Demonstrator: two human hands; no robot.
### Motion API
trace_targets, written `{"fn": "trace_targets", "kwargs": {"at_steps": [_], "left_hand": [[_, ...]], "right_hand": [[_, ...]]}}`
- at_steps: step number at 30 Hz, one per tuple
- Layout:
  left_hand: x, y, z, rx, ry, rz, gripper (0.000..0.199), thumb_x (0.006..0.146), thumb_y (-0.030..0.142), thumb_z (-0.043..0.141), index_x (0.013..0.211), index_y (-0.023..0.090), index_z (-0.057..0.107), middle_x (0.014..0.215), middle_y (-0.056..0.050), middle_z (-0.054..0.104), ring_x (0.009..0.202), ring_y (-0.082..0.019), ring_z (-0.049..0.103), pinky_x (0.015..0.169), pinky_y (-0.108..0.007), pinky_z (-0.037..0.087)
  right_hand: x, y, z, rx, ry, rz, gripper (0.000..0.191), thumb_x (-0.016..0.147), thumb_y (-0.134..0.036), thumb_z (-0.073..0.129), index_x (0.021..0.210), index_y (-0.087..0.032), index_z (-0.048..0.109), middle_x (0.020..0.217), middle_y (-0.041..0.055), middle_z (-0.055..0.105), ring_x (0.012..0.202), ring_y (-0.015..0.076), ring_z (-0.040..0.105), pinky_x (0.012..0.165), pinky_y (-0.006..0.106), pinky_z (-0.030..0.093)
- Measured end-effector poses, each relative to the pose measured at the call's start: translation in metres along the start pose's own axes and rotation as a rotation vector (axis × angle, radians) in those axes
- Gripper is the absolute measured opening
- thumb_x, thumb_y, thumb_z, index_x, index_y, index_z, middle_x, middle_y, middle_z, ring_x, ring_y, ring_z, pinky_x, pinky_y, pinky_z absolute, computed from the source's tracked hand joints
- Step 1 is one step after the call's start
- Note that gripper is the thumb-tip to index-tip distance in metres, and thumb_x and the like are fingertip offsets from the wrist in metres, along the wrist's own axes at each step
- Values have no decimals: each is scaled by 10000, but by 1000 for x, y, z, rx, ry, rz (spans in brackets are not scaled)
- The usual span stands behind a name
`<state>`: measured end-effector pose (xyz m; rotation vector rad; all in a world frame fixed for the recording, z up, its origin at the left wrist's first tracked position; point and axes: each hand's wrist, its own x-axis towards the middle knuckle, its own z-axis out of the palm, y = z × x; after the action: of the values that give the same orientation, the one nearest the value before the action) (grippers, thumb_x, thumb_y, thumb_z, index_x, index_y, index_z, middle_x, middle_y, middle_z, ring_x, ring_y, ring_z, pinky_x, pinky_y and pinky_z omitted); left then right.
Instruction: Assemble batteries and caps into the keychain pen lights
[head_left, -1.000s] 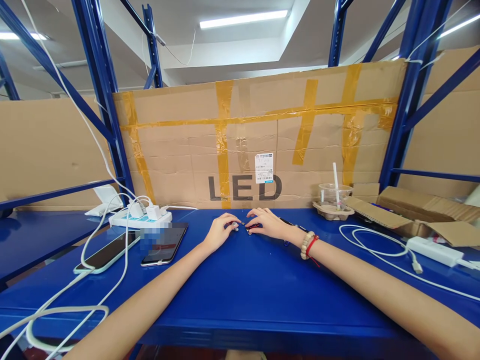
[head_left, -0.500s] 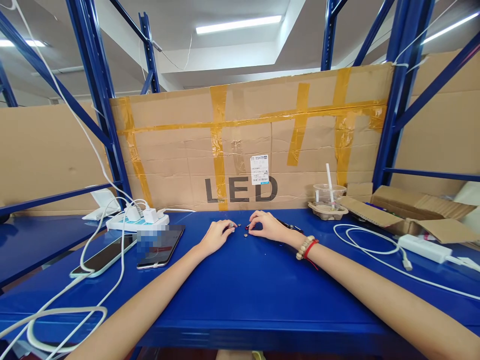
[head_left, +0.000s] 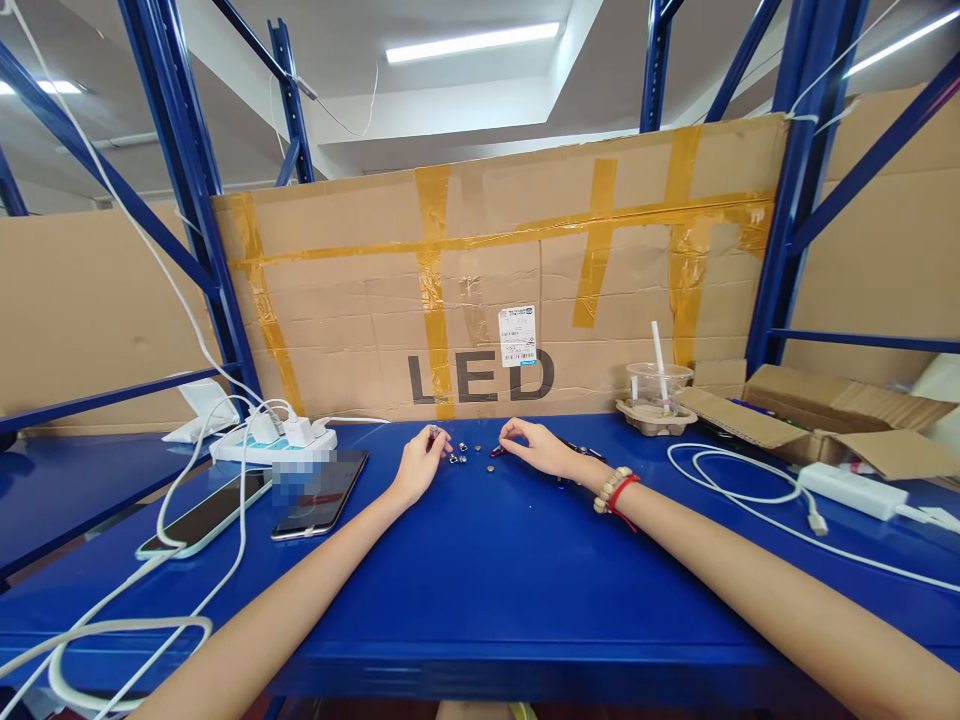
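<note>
Several small metallic pieces lie on the blue tabletop between my two hands. My left hand is just left of them, its fingertips pinched on a small shiny piece too small to make out. My right hand rests to their right, thumb and forefinger closed at a small dark red item. Two small brownish pieces sit near its fingertips. Behind the right wrist, which wears a beaded bracelet and a red string, lies a thin black object.
Two phones, a white power strip and white cables are at the left. A clear cup in a cardboard holder, an open carton and a white adapter with its cable are at the right. Taped cardboard stands behind.
My left hand has drawn back to the left and lifted its fingers, uncovering several metallic pieces. My right hand has barely moved. The view has shifted slightly.
</note>
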<state>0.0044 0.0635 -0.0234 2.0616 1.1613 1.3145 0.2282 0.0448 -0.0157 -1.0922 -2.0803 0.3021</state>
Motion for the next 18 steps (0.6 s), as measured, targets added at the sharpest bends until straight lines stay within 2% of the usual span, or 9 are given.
{"fn": "trace_targets", "kwargs": {"at_steps": [4,8,14,18], "left_hand": [[-1,0,-1,5,-8,-17,263,808,395,359,753,176,494,703,-16,603,656,-136,556,666,-262,435],[-1,5,-5,54,-24,12,264,820,398,334,740,186,470,704,-5,585,650,-131,541,655,-249,420],[-9,22,-8,255,-245,162,236,856,387,285,754,220,415,725,22,553,688,-131,522,687,-249,393],[-15,32,-6,307,-343,216,227,862,375,274,759,220,405,759,14,545,720,-141,524,677,-247,388]], "right_hand": [[0,-4,4,107,-43,27,155,805,-318,486,847,-174,524,835,43,639,792,160,602,743,310,458],[3,-10,0,96,53,13,172,773,-332,528,802,-169,570,805,40,646,753,161,602,713,309,469],[8,-30,-4,226,200,29,195,704,-355,600,753,-174,653,751,34,674,696,171,619,679,308,497],[4,-51,4,238,227,-52,181,709,-348,604,751,-186,671,717,20,669,659,159,610,628,282,495]]}}
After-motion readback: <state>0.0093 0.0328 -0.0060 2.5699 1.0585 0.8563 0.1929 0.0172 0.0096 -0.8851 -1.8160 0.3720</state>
